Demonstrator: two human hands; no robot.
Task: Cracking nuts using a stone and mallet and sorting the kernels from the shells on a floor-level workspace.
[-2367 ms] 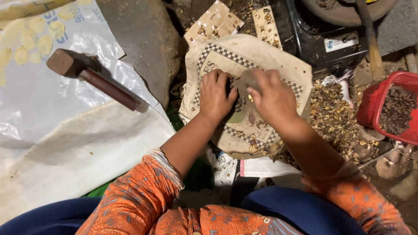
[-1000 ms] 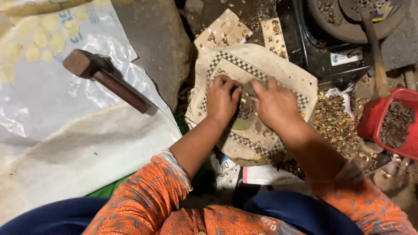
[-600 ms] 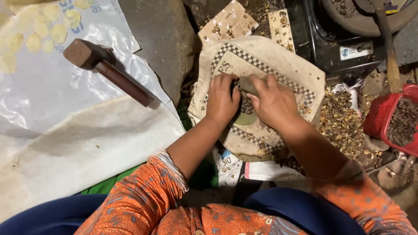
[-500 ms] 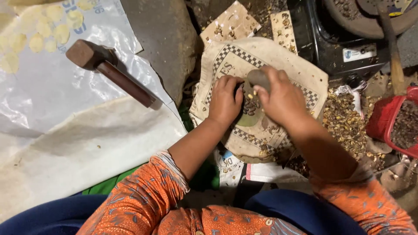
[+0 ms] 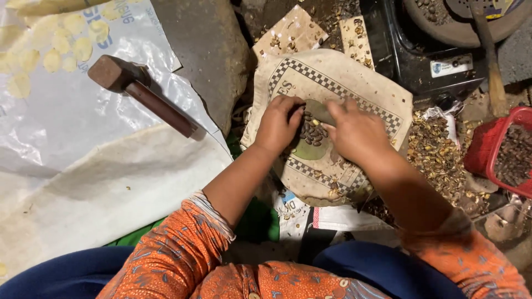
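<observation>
Ground-level work spot, cluttered; both hands on a small heap of dark seeds.

Left hand (image 5: 280,124) and right hand (image 5: 354,133) rest with fingers curled narrow at either side of the dark seeds (image 5: 313,133), which lie between them on a greenish stone (image 5: 310,147) atop a cream sack (image 5: 354,83) with a checkered border. Neither hand visibly grips anything; the left fingertips appear nearer the heap. Lying well apart to the left is a brown mallet (image 5: 138,91), its handle running diagonally toward the sack, on a clear plastic sheet (image 5: 66,127) carrying pale yellow discs. A red basket (image 5: 490,147) of husks sits at the right edge; a white rectangular label (image 5: 451,65) marks the black device behind.
</observation>
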